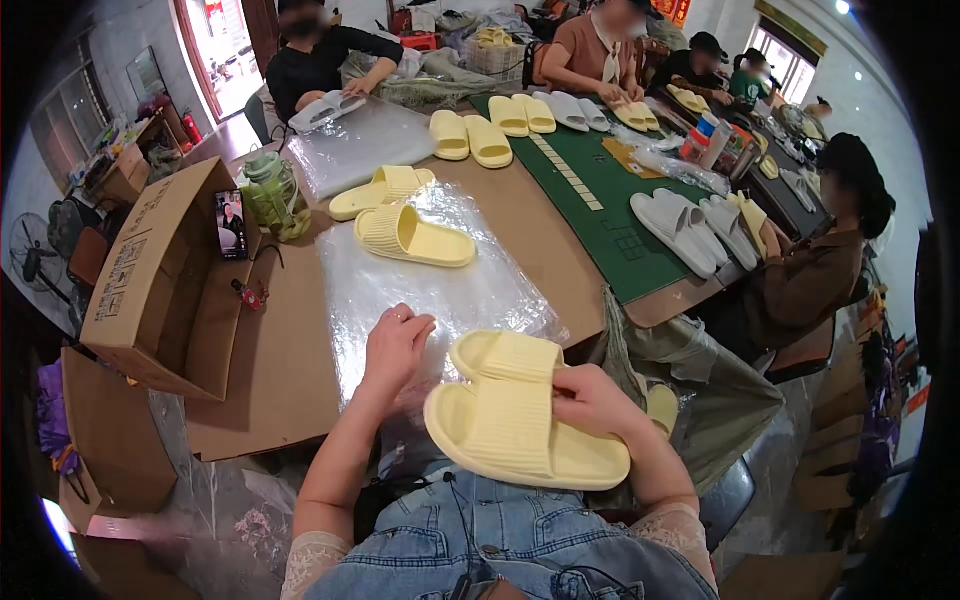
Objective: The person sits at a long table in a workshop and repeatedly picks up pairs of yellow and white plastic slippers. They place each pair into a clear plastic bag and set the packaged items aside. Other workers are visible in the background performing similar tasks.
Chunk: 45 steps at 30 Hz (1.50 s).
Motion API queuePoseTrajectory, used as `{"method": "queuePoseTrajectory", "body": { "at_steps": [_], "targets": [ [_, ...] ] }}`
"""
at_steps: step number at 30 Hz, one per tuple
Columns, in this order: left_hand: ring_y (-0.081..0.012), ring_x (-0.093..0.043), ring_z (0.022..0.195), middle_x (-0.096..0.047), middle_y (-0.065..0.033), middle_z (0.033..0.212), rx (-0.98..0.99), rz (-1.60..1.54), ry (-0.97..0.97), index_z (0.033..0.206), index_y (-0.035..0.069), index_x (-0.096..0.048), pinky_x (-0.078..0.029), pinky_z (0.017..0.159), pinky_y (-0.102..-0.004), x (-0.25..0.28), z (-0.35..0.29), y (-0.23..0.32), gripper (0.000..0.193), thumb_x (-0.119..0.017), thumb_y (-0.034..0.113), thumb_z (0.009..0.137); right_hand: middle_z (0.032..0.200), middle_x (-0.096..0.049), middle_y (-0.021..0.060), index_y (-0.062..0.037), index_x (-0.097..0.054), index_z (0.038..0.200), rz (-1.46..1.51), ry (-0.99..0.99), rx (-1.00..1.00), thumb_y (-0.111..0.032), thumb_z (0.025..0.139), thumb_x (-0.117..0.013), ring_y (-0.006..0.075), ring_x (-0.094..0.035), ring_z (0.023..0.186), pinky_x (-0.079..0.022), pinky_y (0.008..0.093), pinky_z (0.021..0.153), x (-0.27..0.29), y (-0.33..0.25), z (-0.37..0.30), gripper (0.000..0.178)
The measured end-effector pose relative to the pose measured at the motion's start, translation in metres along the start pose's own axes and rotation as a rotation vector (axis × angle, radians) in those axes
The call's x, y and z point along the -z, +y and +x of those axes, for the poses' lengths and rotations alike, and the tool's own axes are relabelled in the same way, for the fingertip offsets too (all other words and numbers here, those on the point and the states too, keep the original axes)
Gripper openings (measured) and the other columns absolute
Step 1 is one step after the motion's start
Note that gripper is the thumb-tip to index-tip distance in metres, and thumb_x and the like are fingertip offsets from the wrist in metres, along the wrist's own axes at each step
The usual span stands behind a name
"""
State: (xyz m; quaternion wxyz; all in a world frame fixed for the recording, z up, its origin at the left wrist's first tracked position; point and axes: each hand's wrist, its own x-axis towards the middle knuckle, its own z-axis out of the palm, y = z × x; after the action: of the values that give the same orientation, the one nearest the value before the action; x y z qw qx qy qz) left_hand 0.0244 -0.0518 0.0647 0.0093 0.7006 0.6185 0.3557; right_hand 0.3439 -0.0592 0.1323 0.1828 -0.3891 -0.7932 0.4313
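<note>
In my right hand point(598, 400) is a pair of pale yellow slippers point(500, 425), held over my lap with the fingers wrapped at their straps. The two slippers lie one against the other, soles tilted. My left hand point(397, 347) is above the near part of a stack of clear plastic bags point(470, 285), its fingers bent together; whether they pinch a bag is hidden. On that stack rests a yellow slipper point(415, 238), and a second yellow slipper point(380, 194) sits just beyond it at the stack's far edge.
An open cardboard box point(165, 290) stands on the left, with a phone point(231, 224) and a green-tinted jar point(274, 197) beside it. Yellow slippers point(470, 138) and grey slippers point(680, 232) line the green mat point(615, 205). Several people work around the tables.
</note>
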Motion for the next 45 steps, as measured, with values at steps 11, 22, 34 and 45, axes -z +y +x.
{"method": "queuePoseTrajectory", "body": {
  "at_steps": [11, 22, 34, 45],
  "targets": [
    [-0.0329, -0.066, 0.076, -0.067, -0.0116, 0.084, -0.088, -0.060, -0.279, 0.105, 0.011, -0.073, -0.053, 0.068, -0.0419, 0.036, 0.012, 0.074, 0.019, -0.063, 0.018, 0.091, 0.070, -0.062, 0.0201, 0.0008, -0.058, 0.078, -0.242, 0.174, 0.053, -0.028, 0.086, -0.063, 0.0418, -0.062, 0.068, -0.047, 0.0506, 0.063, -0.043, 0.001, 0.053, 0.031],
    [-0.0273, -0.068, 0.072, -0.067, -0.0116, 0.084, -0.309, -0.580, -0.264, 0.120, 0.009, -0.070, -0.053, 0.063, -0.0353, 0.031, -0.039, 0.123, 0.028, -0.066, 0.010, 0.092, 0.076, -0.063, 0.0230, -0.0002, -0.057, 0.084, -0.219, 0.328, 0.012, -0.030, 0.093, -0.061, 0.0442, -0.063, 0.075, -0.049, 0.0505, 0.065, -0.075, 0.004, 0.093, 0.031],
    [-0.0261, -0.065, 0.071, -0.065, -0.0088, 0.085, -0.248, -0.407, -0.531, 0.121, 0.011, -0.068, -0.053, 0.066, -0.0368, 0.046, -0.038, 0.107, 0.034, -0.071, 0.023, 0.090, 0.092, -0.063, 0.0249, 0.0004, -0.057, 0.104, -0.365, 0.463, -0.035, -0.030, 0.096, -0.058, 0.0428, -0.064, 0.084, -0.052, 0.0505, 0.076, -0.101, 0.035, 0.160, 0.032],
    [-0.0403, -0.045, 0.130, -0.046, -0.0180, 0.145, -0.074, -0.011, 0.026, 0.132, 0.009, -0.059, -0.038, 0.111, -0.0489, 0.008, 0.004, -0.020, 0.061, -0.076, 0.040, 0.083, 0.113, -0.062, 0.0177, -0.0030, -0.060, 0.124, -0.232, 0.076, 0.388, -0.020, 0.086, -0.075, 0.0337, -0.061, 0.104, -0.051, 0.0437, 0.090, -0.055, 0.022, 0.022, 0.044]
  ]
}}
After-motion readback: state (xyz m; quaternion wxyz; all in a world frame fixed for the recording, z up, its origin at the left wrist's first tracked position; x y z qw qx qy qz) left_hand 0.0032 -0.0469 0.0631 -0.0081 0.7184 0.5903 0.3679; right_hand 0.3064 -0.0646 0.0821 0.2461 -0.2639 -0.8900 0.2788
